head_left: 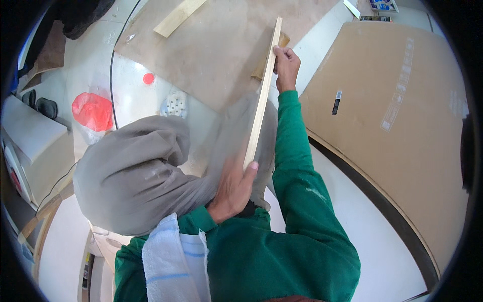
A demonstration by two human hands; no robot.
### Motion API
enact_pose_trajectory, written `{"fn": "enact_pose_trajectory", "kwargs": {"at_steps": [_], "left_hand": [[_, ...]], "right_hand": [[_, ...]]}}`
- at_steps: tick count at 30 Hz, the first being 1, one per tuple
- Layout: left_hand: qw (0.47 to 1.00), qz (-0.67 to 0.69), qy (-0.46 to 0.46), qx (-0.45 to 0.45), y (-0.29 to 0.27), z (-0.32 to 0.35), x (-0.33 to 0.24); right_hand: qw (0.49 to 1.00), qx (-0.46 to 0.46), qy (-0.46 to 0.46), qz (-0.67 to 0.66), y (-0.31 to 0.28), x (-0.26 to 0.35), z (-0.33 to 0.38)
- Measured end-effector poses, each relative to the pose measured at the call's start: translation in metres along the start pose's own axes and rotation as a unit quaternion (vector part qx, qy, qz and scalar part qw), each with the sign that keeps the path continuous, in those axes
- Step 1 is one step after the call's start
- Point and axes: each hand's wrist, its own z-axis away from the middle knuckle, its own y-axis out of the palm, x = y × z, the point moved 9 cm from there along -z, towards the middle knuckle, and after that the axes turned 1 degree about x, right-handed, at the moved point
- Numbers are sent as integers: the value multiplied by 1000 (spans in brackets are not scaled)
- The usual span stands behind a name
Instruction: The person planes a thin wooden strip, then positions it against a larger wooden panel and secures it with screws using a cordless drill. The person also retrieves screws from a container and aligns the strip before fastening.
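A long, pale wooden strip (pixel 262 100) slants across my lap, its far end up and to the right. Near its lower end my left hand (pixel 234 191) is closed on it, the thumb along the edge and the fingers partly hidden and blurred. Toward the far end my right hand (pixel 288 68) grips the strip's right edge with curled fingers. A short wooden block (pixel 259 69) lies under or just behind the strip there; whether they touch I cannot tell.
A flat wooden board (pixel 178 17) lies on a brown sheet (pixel 166 55) ahead. A large cardboard box (pixel 372 80) fills the right side. Left of my knees are a red plastic bag (pixel 93 111), a red cap (pixel 149 78) and a black cable (pixel 111 75). A towel (pixel 176 261) hangs at my chest.
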Motion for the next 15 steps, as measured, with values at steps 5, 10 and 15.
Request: {"fn": "enact_pose_trajectory", "kwargs": {"at_steps": [5, 10, 15], "left_hand": [[1000, 7, -6, -8, 0, -1, 2], [999, 40, -14, -19, 1, -1, 1], [999, 26, -42, -7, -1, 0, 3]], "right_hand": [[999, -24, 3, 28, 6, -3, -76], [996, -53, -23, 68, 1, -18, -145], [978, -97, -25, 181, -6, -29, -203]]}}
